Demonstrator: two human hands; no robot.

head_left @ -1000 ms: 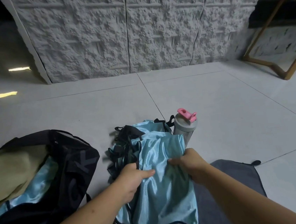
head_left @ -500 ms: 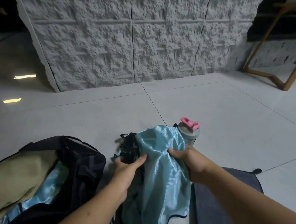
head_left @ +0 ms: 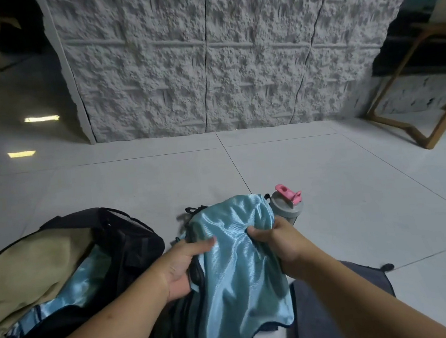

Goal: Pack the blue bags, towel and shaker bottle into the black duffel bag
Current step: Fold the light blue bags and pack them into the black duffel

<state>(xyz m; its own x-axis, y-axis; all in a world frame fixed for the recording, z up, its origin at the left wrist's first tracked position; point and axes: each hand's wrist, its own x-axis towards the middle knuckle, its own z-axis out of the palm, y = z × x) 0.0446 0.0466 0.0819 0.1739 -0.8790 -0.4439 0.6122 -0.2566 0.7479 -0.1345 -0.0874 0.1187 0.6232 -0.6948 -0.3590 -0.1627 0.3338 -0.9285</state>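
Both hands grip one blue bag (head_left: pixel 240 266), lifted off the floor: left hand (head_left: pixel 183 269) pinches its left edge, right hand (head_left: pixel 276 241) bunches the top right. Black duffel bag (head_left: pixel 130 242) lies open to the left, nearer the left hand; bag's long axis hangs downward. Grey towel (head_left: pixel 340 302) lower right, shaker bottle (head_left: pixel 286 207) just behind the right hand.

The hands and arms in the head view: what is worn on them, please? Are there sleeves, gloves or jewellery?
Nothing worn is visible. The left hand and right hand are bare, without gloves or visible rings. Both forearms are uncovered up to the frame edge, with no sleeve, watch or bracelet in view.
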